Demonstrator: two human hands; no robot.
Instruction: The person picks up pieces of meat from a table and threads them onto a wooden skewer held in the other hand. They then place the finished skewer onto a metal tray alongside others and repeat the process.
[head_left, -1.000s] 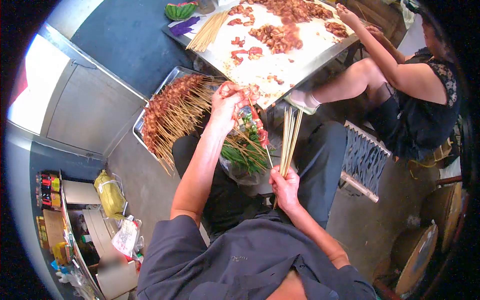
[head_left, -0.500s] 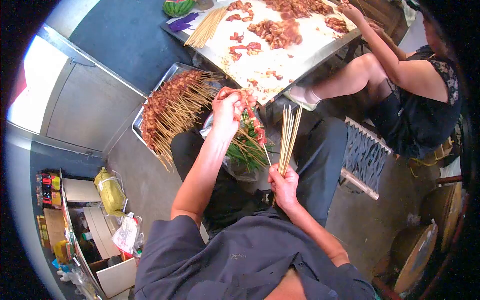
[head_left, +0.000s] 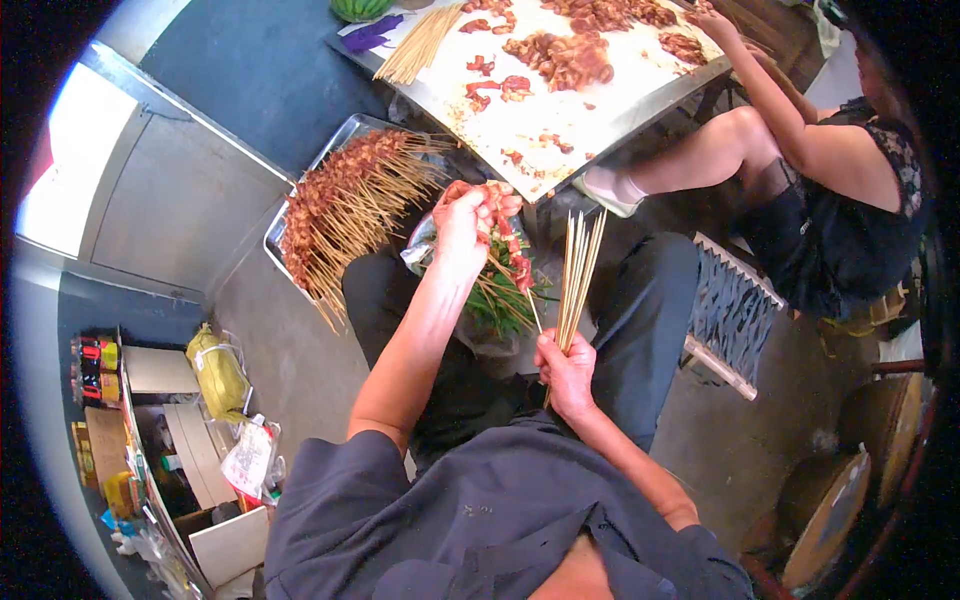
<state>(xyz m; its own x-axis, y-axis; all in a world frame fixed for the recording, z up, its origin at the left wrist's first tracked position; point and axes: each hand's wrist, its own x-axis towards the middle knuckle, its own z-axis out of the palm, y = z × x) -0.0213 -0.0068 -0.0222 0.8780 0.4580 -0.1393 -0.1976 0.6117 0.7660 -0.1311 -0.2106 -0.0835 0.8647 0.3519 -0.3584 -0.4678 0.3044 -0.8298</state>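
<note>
My left hand (head_left: pixel 472 218) is closed with its fingers pinched around meat at the upper end of a skewer. Below those fingers, red meat pieces (head_left: pixel 521 270) sit threaded on the thin stick, whose bare lower part slants down to my right hand (head_left: pixel 568 372). That hand is wrapped around a bundle of bare wooden skewers (head_left: pixel 573 285), their points fanned upward, and also grips the meat skewer's lower end. Under my left hand lies a bag with green vegetables (head_left: pixel 495 305), partly hidden. To the left, a metal tray (head_left: pixel 275 243) holds several rows of finished-looking meat skewers (head_left: pixel 345 205).
Ahead stands a white-topped table (head_left: pixel 480 125) bearing heaps of cut meat (head_left: pixel 565 60), loose skewers (head_left: pixel 420 45), a purple cloth (head_left: pixel 370 35) and a watermelon (head_left: pixel 360 8). Another person (head_left: pixel 800 150) sits at right. A woven stool (head_left: pixel 735 310) stands right; an open cabinet (head_left: pixel 190 450), lower left.
My left hand has shifted slightly lower along the skewer, covering more of its upper end. My right hand keeps its hold. The view has tilted a little.
</note>
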